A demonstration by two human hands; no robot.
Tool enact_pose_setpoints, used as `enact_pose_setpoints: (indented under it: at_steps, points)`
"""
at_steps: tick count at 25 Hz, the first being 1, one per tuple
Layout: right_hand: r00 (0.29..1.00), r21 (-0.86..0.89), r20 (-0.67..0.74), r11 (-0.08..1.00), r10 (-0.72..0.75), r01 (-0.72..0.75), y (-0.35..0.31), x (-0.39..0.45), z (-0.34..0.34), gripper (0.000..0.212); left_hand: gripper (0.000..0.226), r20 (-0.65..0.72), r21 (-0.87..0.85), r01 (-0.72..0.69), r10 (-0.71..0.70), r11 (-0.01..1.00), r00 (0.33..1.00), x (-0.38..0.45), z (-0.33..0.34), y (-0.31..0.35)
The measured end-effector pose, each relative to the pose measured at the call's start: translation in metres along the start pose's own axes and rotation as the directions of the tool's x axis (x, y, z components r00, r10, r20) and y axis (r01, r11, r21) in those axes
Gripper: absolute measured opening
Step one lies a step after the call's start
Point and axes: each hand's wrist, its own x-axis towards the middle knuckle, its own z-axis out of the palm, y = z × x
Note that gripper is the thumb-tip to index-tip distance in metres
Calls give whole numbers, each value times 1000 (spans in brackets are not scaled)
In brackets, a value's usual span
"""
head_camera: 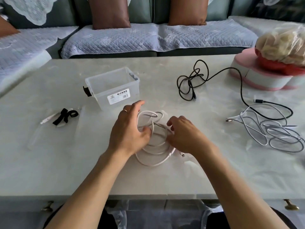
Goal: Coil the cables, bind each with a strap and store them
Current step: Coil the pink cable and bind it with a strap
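At the left of the frame, black straps lie on the pale tabletop, beside a white pen-like item. Right of them, above centre-left, stands a clear box, open-topped with a label on its near wall. At centre, the left hand curls its fingers around the loops of the white cable, which lies on the tabletop. The right hand pinches the same loops from the other side. Upper right of centre, a black cable lies tangled, trailing rightward. At the far right, a grey cable lies loose, below a pink-and-white box.
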Motion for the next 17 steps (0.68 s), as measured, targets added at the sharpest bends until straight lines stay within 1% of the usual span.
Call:
enact_pose_setpoints:
  at_steps: [1,2,3,4,5,6,7,8,10,11,12,13,14,15,16,17]
  points:
    - [1000,-30,-19,1000,5,-6,-2,0,1,36,64,-19,103,-186,189,977,982,-1,1,3]
    - [999,-40,-43,999,10,-12,-4,2,1,36,63,-1,159,-322,327,933,945,1,1,6]
    - [997,-28,-78,999,16,-18,-5,2,2,35,59,35,172,-402,402,899,915,2,2,8]
    - [993,-3,-113,1000,22,-23,-5,2,3,35,53,81,171,-427,419,888,904,1,4,10]
    - [990,24,-137,999,28,-25,-6,2,2,34,49,135,175,-412,393,894,910,0,4,12]
    - [988,49,-148,998,32,-25,-4,2,0,31,48,200,195,-374,336,907,920,-2,3,14]
    - [988,72,-152,997,38,-27,-2,2,-2,27,47,234,222,-325,274,919,933,-4,1,15]
    - [987,93,-155,995,47,-33,0,2,-5,22,46,236,243,-265,208,933,949,-4,-1,14]
    - [977,122,-202,992,62,-38,4,1,-13,14,43,154,261,-118,80,958,985,0,-9,7]
    - [965,166,-251,986,76,-34,7,1,-17,10,42,82,264,-55,34,963,996,2,-14,4]
    - [951,246,-294,969,92,-18,7,2,-23,8,40,-3,267,-24,25,963,1000,4,-19,2]
    - [943,350,-315,937,104,13,7,2,-28,8,39,-81,260,-39,62,965,995,4,-23,3]
    - [940,449,-327,891,96,65,4,3,-33,10,38,-139,231,-99,133,968,981,3,-25,8]
    - [939,535,-336,835,72,127,0,2,-37,11,36,-151,155,-192,215,969,965,4,-27,16]
    - [939,608,-341,773,50,180,-5,0,-41,11,35,-99,12,-247,247,969,964,6,-27,28]
    - [938,670,-344,710,37,218,-9,-1,-43,10,36,19,-148,-215,220,965,975,10,-25,39]
